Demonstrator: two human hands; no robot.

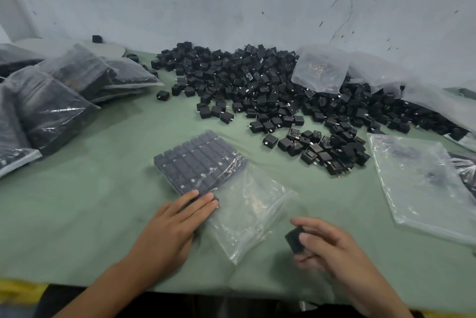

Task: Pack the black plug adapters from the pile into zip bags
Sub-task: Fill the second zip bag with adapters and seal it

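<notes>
A big pile of black plug adapters (262, 91) spreads across the far middle and right of the green table (85, 214). In front of me lies a clear zip bag (247, 212), its far half filled with neat rows of adapters (198, 163), its near half flat. My left hand (175, 225) lies flat, fingertips pressing the near edge of the packed rows through the bag. My right hand (327, 245) hovers to the right of the bag's mouth and pinches one black adapter (295, 239) between thumb and fingers.
Several filled, sealed bags (51, 104) are stacked at the left. Flat clear bags (422, 183) lie at the right, and another bag (319, 70) rests on the pile. A grey wall stands right behind the pile. The table's near edge runs just below my wrists.
</notes>
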